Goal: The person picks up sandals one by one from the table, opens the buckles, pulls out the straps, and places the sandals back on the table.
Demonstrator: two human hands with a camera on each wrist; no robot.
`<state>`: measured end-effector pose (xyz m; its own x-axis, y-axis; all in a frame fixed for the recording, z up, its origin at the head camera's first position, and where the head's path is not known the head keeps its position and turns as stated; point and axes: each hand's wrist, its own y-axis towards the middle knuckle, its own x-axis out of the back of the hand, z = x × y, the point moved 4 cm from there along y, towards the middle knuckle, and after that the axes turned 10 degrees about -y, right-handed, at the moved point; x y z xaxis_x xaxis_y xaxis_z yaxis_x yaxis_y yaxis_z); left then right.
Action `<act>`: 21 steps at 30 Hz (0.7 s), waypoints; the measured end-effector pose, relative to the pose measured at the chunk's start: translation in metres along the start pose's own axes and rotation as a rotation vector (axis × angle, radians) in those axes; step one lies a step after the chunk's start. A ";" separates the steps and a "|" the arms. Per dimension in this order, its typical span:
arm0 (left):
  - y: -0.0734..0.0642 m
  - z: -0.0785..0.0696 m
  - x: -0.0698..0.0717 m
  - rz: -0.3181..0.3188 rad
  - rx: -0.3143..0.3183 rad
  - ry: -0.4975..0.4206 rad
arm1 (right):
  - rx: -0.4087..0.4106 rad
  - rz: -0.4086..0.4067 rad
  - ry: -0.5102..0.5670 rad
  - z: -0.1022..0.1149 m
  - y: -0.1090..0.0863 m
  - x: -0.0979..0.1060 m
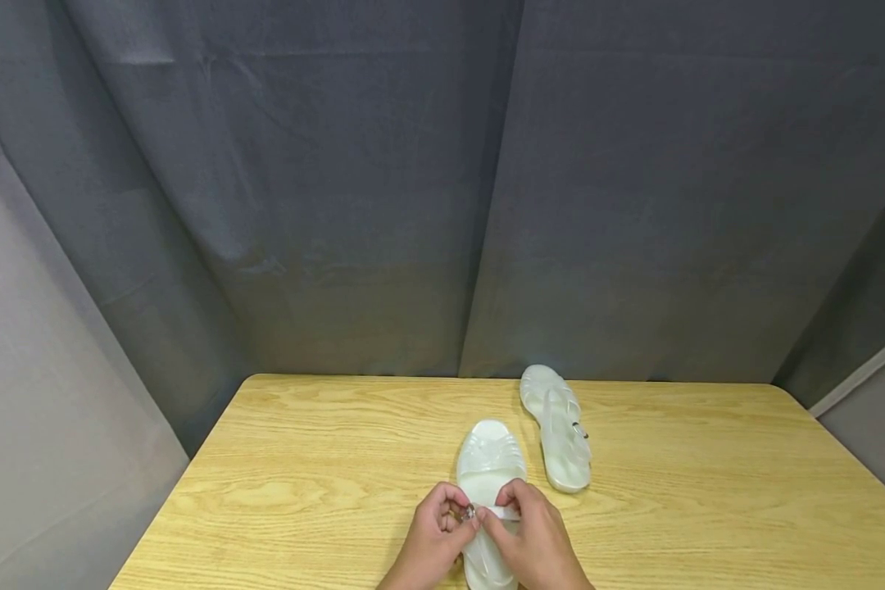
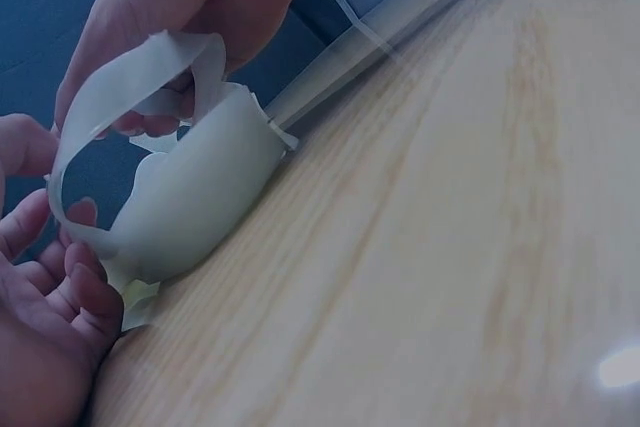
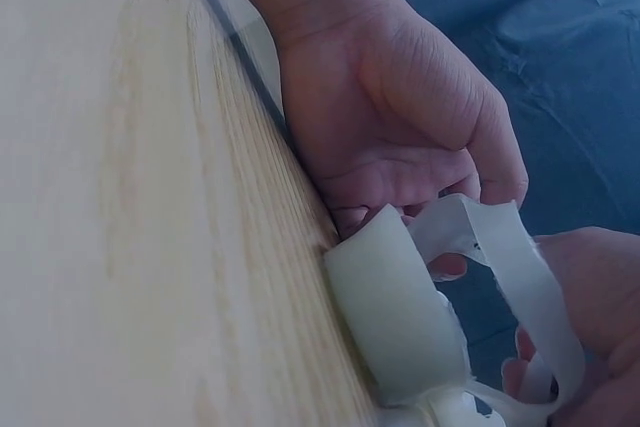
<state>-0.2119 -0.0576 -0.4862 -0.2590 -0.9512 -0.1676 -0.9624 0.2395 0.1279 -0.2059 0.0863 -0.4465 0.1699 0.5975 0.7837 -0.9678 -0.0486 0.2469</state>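
Note:
A translucent white jelly sandal lies on the table with its toe pointing away from me. My left hand pinches the small metal buckle at the sandal's left side. On the right, my right hand grips the ankle strap between thumb and fingers, its thumb tip close beside the buckle. Both wrist views show the strap arching up over the heel. The fingers hide part of the buckle and the strap's end.
The matching sandal lies farther back to the right, a metal buckle on its right side. Both sandals are on a light wood-grain table with rounded far corners. Grey curtains hang behind the table and along its sides.

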 end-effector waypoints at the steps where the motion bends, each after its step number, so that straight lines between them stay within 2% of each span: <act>1: 0.000 0.000 0.000 -0.002 0.005 -0.002 | 0.004 -0.008 -0.006 0.000 0.000 0.000; 13: -0.001 -0.001 0.002 -0.017 0.023 -0.023 | 0.069 -0.139 -0.006 0.000 -0.003 0.003; 18: -0.001 -0.001 0.001 -0.036 0.021 -0.025 | 0.154 -0.235 0.015 0.003 -0.004 0.003; 21: -0.001 -0.001 0.001 -0.041 0.024 -0.024 | 0.171 -0.296 0.011 0.006 -0.004 0.005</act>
<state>-0.2113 -0.0584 -0.4856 -0.2205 -0.9556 -0.1956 -0.9740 0.2049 0.0971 -0.2001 0.0851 -0.4403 0.4356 0.6142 0.6580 -0.8317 -0.0049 0.5552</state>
